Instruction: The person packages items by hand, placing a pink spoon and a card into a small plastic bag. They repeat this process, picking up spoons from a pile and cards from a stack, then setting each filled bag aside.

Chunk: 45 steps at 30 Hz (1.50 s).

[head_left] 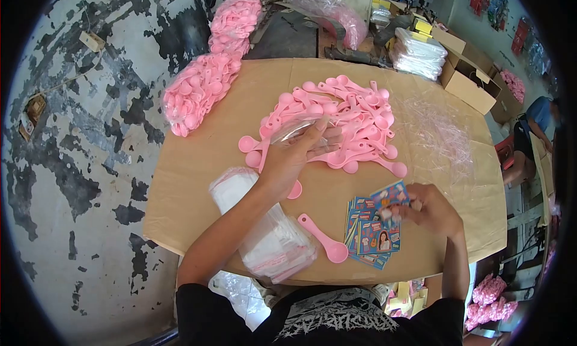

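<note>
My left hand (300, 147) holds a clear plastic bag (294, 129) over the near left part of a heap of pink spoons (360, 117). At the right, my right hand (430, 208) pinches a blue printed card (390, 194) above a fanned stack of similar cards (375, 235). One pink spoon (324, 239) lies alone left of the cards. Under my left forearm rests a pile of clear flat bags (276, 241), partly hidden by the arm.
Bagged pink spoons (204, 87) lie at the table's back left. Plastic scraps (442, 138) are spread on the right of the brown table (192, 195). Behind stand plastic packs (419, 52) and an open carton (472, 81). A person (535, 129) sits far right.
</note>
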Available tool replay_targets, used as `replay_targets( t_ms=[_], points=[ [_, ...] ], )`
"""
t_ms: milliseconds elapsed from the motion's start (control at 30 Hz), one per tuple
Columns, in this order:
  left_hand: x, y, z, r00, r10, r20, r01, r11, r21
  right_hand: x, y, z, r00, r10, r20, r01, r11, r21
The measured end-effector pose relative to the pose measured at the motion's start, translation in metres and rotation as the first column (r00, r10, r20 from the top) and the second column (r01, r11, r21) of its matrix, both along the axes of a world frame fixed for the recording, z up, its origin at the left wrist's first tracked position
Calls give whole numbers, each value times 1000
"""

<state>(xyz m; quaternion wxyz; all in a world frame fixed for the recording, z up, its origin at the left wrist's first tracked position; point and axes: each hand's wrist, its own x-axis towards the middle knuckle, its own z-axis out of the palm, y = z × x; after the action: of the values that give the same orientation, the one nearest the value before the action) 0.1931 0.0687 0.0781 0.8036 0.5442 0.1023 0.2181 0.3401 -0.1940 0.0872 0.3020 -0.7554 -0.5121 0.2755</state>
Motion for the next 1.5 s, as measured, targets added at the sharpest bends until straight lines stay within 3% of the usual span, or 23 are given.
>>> replay_targets(
  t_ms=[67, 167, 267, 400, 500, 600, 667, 733, 833, 967, 1167, 1267, 1367, 1500],
  points=[
    [-1, -2, 3, 1000, -4, 18, 4, 1000, -10, 8, 10, -8, 993, -86, -83, 99, 982, 161],
    [1, -5, 3, 999, -32, 44, 32, 999, -6, -3, 39, 17, 935, -131, -330, 175, 979, 108],
    [2, -6, 0, 998, -57, 26, 56, 998, 42, -9, 66, 2, 965, -30, -260, 99, 962, 256],
    [1, -14, 0, 1000, -19, 21, 18, 998, 68, -11, 79, -6, 962, 24, -273, 49, 965, 258],
    [-2, -11, 0, 999, 19, 47, -24, 995, 98, -9, 80, -5, 954, -3, -299, 111, 932, 346],
    [-3, -3, 3, 997, 23, 78, -28, 998, 64, 2, 82, -3, 938, -132, -320, 273, 850, 451],
    [-1, -4, 3, 994, 30, 110, -29, 999, -13, 6, 81, 5, 944, -129, -303, 245, 891, 383],
    [1, -3, -4, 996, 11, 90, -13, 1000, 20, 8, 81, 2, 955, -64, -291, 164, 928, 335],
    [2, -7, -6, 999, 13, 32, -15, 999, 47, -9, 89, 3, 966, 61, -250, 63, 886, 459],
    [2, -4, -9, 996, -16, 85, 17, 1000, -7, -3, 103, 2, 984, 15, -179, 61, 909, 413],
    [1, 5, -3, 999, 31, 23, -30, 998, -48, 5, 107, 27, 994, -10, -111, 42, 957, 288],
    [3, 5, -10, 996, 44, 76, -45, 999, 12, 6, 106, 27, 994, 64, -90, -43, 975, 219],
    [-2, -3, 8, 994, 24, -108, 4, 968, 251, 10, 107, 16, 985, 114, -126, -86, 975, 205],
    [4, 6, -12, 997, -63, 43, 62, 998, 21, 9, 105, 18, 980, 128, -155, -98, 978, 185]
  ],
)
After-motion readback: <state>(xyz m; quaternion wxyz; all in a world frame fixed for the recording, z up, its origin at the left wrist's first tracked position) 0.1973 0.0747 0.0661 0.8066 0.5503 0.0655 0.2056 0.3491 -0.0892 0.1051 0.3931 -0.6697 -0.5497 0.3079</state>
